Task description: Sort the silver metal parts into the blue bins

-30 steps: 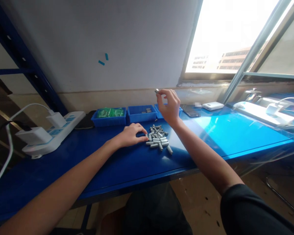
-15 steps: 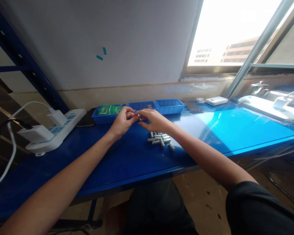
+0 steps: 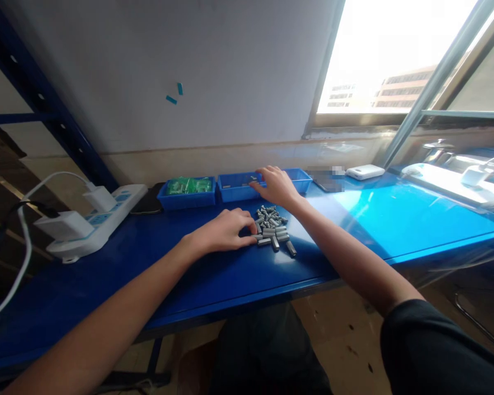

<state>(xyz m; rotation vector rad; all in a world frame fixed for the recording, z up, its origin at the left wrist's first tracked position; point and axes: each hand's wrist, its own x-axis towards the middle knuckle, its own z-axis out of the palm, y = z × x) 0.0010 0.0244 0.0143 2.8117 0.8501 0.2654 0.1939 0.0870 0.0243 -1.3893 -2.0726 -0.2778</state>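
My left hand [image 3: 227,230] rests at the left edge of a pile of grey metal parts on the blue table. Its thumb and forefinger are apart, their tips at the end of a hexagonal metal standoff [image 3: 258,237]. Small screws [image 3: 267,211] lie in the back part of the pile, and longer standoffs [image 3: 275,243] in front. My right hand [image 3: 276,185] hovers over the middle blue bin [image 3: 234,193], thumb and fingers spread. Several metal pieces [image 3: 253,180] show in that bin near its fingertips.
Left of the middle bin stands a blue bin [image 3: 189,201] holding green plastic packets [image 3: 185,185]. Another blue bin [image 3: 302,184] is partly behind my right hand. A power strip [image 3: 101,222] with plugs lies left, a white device [image 3: 365,172] back right. The table's front edge [image 3: 247,299] is near me.
My hands were together in front of the bins and have parted. The left came down to the pile; the right moved right and up, over the middle bin. The view shifted slightly.
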